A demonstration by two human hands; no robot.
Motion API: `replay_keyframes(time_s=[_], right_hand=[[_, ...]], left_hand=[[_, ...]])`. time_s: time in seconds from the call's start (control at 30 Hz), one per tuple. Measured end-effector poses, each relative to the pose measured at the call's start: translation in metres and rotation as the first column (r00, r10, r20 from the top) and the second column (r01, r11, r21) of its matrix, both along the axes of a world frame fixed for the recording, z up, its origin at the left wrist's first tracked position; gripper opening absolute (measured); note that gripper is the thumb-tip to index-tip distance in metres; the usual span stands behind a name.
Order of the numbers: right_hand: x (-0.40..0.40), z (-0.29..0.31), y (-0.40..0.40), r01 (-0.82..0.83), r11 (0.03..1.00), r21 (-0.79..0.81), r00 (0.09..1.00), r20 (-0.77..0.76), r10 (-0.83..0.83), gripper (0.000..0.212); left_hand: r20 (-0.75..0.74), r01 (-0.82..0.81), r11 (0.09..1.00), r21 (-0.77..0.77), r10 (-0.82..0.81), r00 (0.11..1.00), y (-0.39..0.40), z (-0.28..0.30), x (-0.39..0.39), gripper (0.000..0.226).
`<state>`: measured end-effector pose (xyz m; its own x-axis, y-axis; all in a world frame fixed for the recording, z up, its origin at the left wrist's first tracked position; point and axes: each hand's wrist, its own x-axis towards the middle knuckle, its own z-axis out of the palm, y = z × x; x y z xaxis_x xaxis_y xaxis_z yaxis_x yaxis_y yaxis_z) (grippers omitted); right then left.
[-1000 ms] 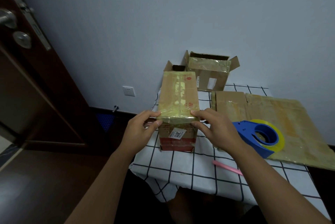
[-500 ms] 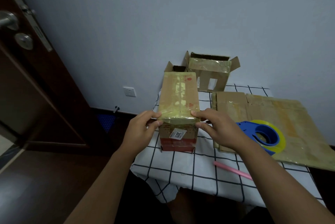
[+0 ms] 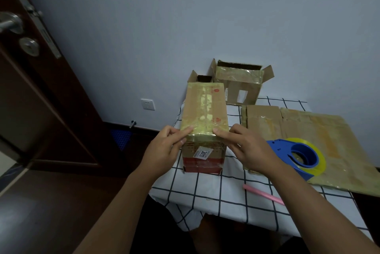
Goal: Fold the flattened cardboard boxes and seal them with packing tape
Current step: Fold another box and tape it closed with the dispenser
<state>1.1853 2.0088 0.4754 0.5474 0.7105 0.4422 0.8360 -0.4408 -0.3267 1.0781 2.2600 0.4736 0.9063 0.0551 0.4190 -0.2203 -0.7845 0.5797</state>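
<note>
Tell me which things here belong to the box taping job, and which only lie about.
For the job:
taped box, both hands on its near edge
tape dispenser
flattened cardboard
open boxes at the wall

Lying about:
pink stick
checked tablecloth
door
wall socket

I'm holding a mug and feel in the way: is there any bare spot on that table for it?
Yes: the checked cloth at the near edge, between the taped box and the pink stick. The right side is crowded by the flattened cardboard and tape dispenser, the back by open boxes.
</note>
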Motion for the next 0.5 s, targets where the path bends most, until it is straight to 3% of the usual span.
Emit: replay_keyframes(time_s=[0.17, 0.27, 0.33, 0.43, 0.5], right_hand=[[0.004, 0.004, 0.001, -0.015, 1.0, -0.017, 0.997, -0.075, 0.014, 0.044], [0.004, 0.009, -0.003, -0.028, 0.999, -0.029, 0.968, -0.252, 0.02, 0.049], [0.001, 0.018, -0.004, -0.045, 0.999, -0.026, 0.916, -0.401, 0.031, 0.041], [-0.002, 0.027, 0.005, 0.009, 0.998, 0.062, 0.888, -0.459, 0.02, 0.032], [-0.003, 0.027, 0.01, 0.05, 0.994, 0.098, 0.888, -0.46, 0.0, 0.03]], left_hand=[[0.023, 0.021, 1.0, 0.004, -0.021, 1.0, 0.003, -0.001, 0.002, 0.049], [-0.016, 0.002, 1.0, 0.016, -0.002, 1.0, 0.002, -0.001, 0.0, 0.05], [-0.104, 0.038, 0.994, -0.105, -0.049, 0.993, 0.001, 0.002, -0.003, 0.049], [-0.176, 0.013, 0.92, -0.392, -0.088, 0.98, -0.006, 0.016, 0.0, 0.026], [-0.2, -0.06, 0.907, -0.416, -0.027, 0.979, -0.009, 0.021, 0.006, 0.018]])
